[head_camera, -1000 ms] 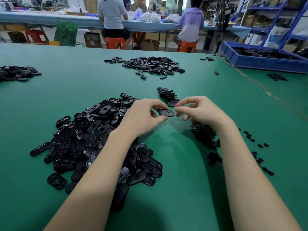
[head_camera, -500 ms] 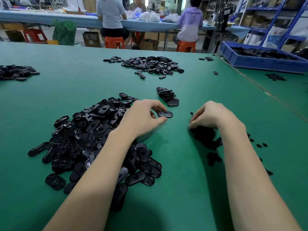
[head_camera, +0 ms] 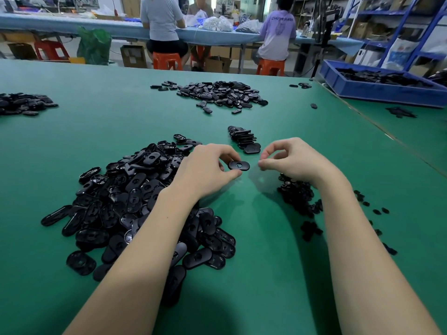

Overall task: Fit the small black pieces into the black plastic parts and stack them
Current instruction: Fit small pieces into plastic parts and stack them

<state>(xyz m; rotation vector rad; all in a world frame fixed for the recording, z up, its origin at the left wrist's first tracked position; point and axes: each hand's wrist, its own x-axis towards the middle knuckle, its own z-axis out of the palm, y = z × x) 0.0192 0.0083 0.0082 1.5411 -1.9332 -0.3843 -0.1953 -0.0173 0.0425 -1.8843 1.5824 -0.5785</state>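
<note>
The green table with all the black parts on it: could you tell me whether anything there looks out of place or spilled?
Mostly orderly. A few small black pieces lie scattered to the right of their pile, and one lone part sits by itself near the table's far right edge. The stack leans, fanned toward the near side. Nothing looks damaged.

One black plastic part (head_camera: 238, 165), an oval flat plate with a round recess at centre, sits level above the green table (head_camera: 278, 274), pinched at its left end by left hand (head_camera: 205, 172). Big loose pile of the same oval parts (head_camera: 135, 201) lies on the table left of the held part, jumbled, some face up, some flipped. Leaning stack of finished parts (head_camera: 244, 140) sits just behind the held part. Heap of small black pieces (head_camera: 298, 197) lies right of it, partly under right hand (head_camera: 294, 160), a few strays scattered further right.
</note>
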